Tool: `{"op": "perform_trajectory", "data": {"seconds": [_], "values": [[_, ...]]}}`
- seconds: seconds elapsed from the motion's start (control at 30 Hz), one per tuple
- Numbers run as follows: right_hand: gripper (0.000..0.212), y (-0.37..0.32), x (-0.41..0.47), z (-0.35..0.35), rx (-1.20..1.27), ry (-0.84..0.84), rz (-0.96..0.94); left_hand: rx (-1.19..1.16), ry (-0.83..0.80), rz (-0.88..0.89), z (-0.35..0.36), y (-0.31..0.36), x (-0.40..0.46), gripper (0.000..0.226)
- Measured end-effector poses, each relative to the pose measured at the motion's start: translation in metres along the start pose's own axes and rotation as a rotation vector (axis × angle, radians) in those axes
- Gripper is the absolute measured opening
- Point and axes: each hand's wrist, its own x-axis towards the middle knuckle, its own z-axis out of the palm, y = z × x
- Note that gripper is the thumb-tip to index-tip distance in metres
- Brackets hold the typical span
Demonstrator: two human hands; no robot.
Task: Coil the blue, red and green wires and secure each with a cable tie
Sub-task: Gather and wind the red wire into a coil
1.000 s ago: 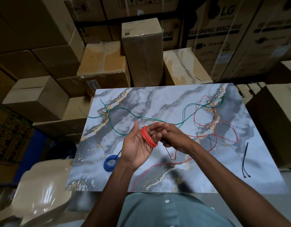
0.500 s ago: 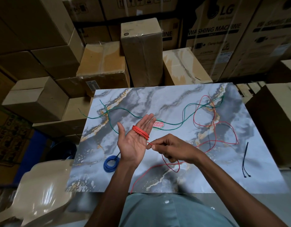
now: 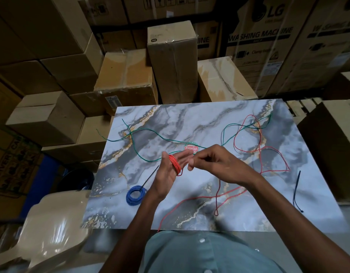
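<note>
Thin red wire (image 3: 175, 164) in tight rings around straight left hand (image 3: 168, 174) fingers.

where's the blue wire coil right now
In the head view the blue wire coil lies flat on the marble tabletop near its left edge, just left of the left hand's wrist, with a black cable tie running up from it.

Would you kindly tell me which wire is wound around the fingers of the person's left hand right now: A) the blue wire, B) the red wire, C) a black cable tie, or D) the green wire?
B: the red wire loops around the fingers of the left hand, while the blue coil lies on the table and the green wire lies loose.
</note>
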Motion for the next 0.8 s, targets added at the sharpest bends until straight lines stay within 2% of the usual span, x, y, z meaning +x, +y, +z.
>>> {"op": "perform_trajectory", "data": {"seconds": [0.1, 0.2, 0.4, 0.5, 0.6, 0.8], "values": [[0.033, -0.006, 0.007, -0.005, -0.049, -0.015, -0.023, 0.061, -0.028, -0.048, 0.008, -0.008, -0.003, 0.107], [0.035, -0.011, 0.012, -0.010, -0.065, -0.033, -0.056, 0.080, -0.046, -0.077, 0.022, -0.007, -0.009, 0.085], [0.022, -0.023, 0.019, -0.030, -0.148, -0.012, -0.049, 0.017, -0.227, -0.128, 0.039, -0.009, -0.016, 0.108], [0.019, -0.022, 0.021, -0.038, -0.143, -0.011, -0.066, -0.026, -0.271, -0.140, 0.042, -0.007, -0.018, 0.106], [0.026, -0.013, 0.025, -0.042, -0.145, 0.024, -0.072, -0.011, -0.292, -0.134, 0.043, -0.010, -0.024, 0.099], [0.032, 0.004, 0.032, -0.035, 0.089, 0.056, -0.026, -0.142, -0.294, 0.005, 0.040, 0.006, -0.028, 0.075]]}}
